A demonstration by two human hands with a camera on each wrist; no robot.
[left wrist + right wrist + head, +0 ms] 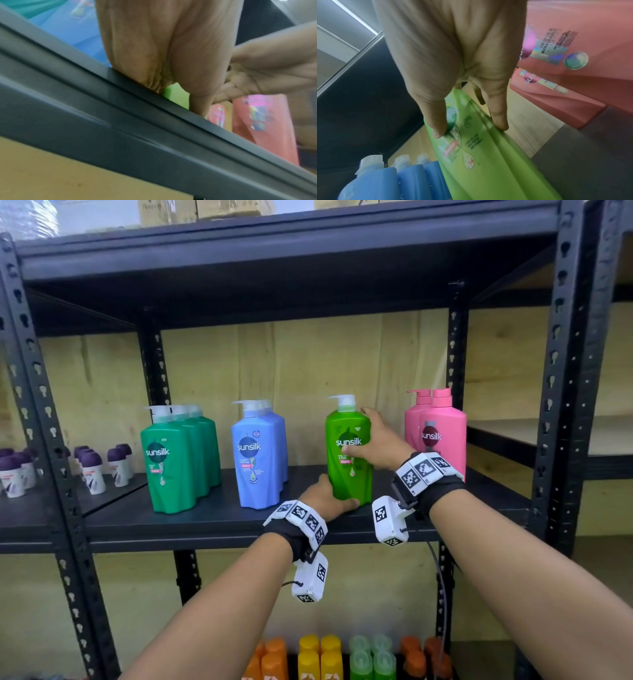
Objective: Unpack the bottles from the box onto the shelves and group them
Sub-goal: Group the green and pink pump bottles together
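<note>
A light green pump bottle (349, 470) stands upright on the middle shelf (212, 525), between a blue group and a pink group. My right hand (371, 436) grips its right side at mid-height, thumb on the front label and fingers round the back. In the right wrist view the thumb and fingers pinch the green bottle (488, 155). My left hand (337, 496) holds the bottle's base, thumb lying along the front bottom edge. The left wrist view shows only a sliver of the green bottle (176, 94) above the shelf edge (137, 121). No box is in view.
Dark green bottles (178, 457), blue bottles (258, 453) and pink bottles (438, 433) stand grouped on the same shelf. Small purple-capped roll-ons (92, 470) fill the shelf to the left. Orange, yellow and green bottles (342, 659) stand on the shelf below. A black upright (561, 371) rises at the right.
</note>
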